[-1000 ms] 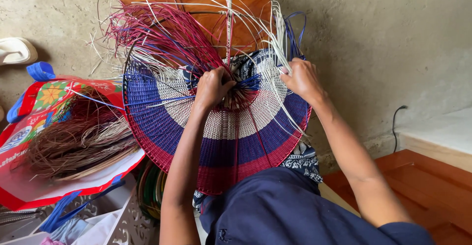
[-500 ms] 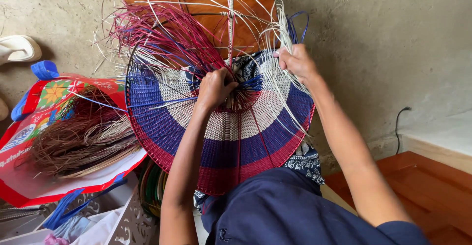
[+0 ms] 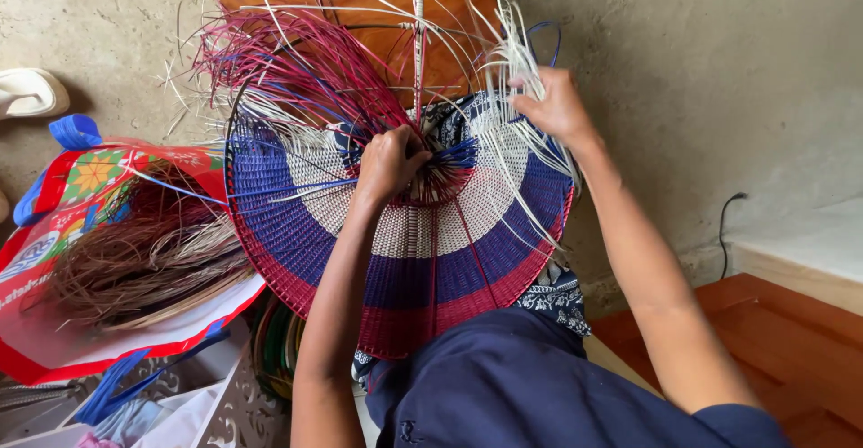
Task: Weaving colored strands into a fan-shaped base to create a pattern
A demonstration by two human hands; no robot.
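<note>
Curled tight, the left hand (image 3: 388, 162) pinches a few blue strands at the hub of the round woven piece of red, blue and white plastic strips (image 3: 404, 241), its knuckles pressing on the weave. Up and to the right of it, the right hand (image 3: 556, 106) is closed loosely round a bunch of loose white strips (image 3: 514, 48) at the piece's upper rim, fingers folded over them and the thumb side toward the wall. That disc rests tilted on the person's lap in dark blue cloth (image 3: 521, 385), its finished curved edge pointing down toward the body and its unfinished side up, where loose red strands (image 3: 297, 66) fan out to the upper left of the left hand. Well left of both hands sits a red and blue printed bag (image 3: 63, 187) holding a bundle of brownish fibre strips (image 3: 144, 264).
</note>
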